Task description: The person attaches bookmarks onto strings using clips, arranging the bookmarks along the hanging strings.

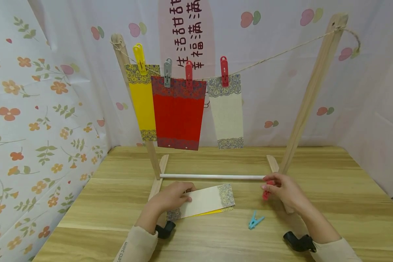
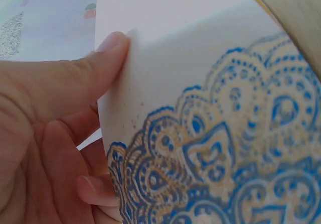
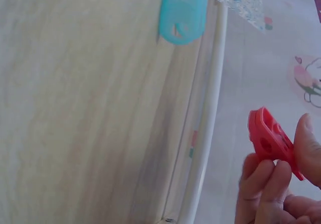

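My left hand (image 1: 173,196) pinches a cream paper card (image 1: 204,200) by its left part; blue-gold lace patterns band its ends. A yellow card (image 1: 213,212) peeks out beneath it. In the left wrist view the thumb (image 2: 95,78) presses the card's face, with fingers behind. Between thumb and fingers, my right hand (image 1: 285,189) holds a red clothespin (image 3: 268,138) near the rack's right upright. A light blue clothespin (image 1: 254,221) lies on the table between the hands.
A wooden rack with a left post (image 1: 122,58), right post (image 1: 314,91) and white crossbar (image 1: 213,177) stands behind. Along its string (image 1: 278,54) hang a yellow card (image 1: 144,109), red paper (image 1: 178,114) and a cream card (image 1: 227,112), held by several clothespins.
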Demonstrator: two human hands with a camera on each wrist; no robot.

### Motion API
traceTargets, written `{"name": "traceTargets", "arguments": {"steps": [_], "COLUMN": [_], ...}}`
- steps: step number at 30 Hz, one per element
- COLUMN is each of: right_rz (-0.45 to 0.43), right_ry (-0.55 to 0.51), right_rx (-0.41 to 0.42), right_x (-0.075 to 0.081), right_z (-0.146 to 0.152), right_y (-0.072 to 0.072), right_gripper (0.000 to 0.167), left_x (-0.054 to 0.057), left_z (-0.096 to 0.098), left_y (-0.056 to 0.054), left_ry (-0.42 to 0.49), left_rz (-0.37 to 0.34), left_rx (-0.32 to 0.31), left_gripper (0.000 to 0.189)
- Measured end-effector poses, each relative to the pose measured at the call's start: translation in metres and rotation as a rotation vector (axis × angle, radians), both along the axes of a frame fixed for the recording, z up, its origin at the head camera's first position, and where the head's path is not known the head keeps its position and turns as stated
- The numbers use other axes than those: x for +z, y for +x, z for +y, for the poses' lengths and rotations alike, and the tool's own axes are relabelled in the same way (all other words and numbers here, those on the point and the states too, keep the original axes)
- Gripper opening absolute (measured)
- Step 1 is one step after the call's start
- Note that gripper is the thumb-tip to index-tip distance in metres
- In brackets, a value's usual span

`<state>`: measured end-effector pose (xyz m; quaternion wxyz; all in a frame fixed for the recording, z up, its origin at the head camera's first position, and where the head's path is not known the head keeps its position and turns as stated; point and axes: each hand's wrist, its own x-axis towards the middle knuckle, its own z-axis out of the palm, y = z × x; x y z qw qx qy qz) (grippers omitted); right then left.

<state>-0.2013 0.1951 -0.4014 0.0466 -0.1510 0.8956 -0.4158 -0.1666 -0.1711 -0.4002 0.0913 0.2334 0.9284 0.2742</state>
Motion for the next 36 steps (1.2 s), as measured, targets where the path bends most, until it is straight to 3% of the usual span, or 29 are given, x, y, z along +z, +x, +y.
{"name": "traceTargets", "arguments": {"steps": [7,11,16,21,28,36], "right_rz": [0.075,0.074,0.045,0.112,0.175,0.164], "right_ry": [-0.006,-0.033,-0.125,-0.196,-0.182,-0.156], "right_rx": [0.009,0.004,-0.013,0.007,-0.003,0.019], "right_x": [0.003,0.005,0.007,0.008,0.015,0.029], "right_z": [-0.001,-0.005,-0.008,-0.008,-0.008,-0.007], "right_y": [0.000,-0.002,-0.002,-0.001,0.002,0.005], "right_gripper": [0.042,0.047,0.040,0.033,0.032,0.039], "left_x": [0.004,0.004,0.005,0.008,0.013,0.020], "left_z": [-0.002,-0.002,-0.003,-0.002,0.003,0.011], "left_y": [0.002,0.001,-0.001,-0.004,-0.007,-0.011], "left_ry": [0.041,0.065,0.129,0.208,0.252,0.297], "left_rz": [0.019,0.040,0.041,0.062,0.105,0.180], "left_rx": [0.002,0.007,0.018,0.030,0.029,0.015], "left_gripper": [0.004,0.005,0.008,0.008,0.010,0.005]}}
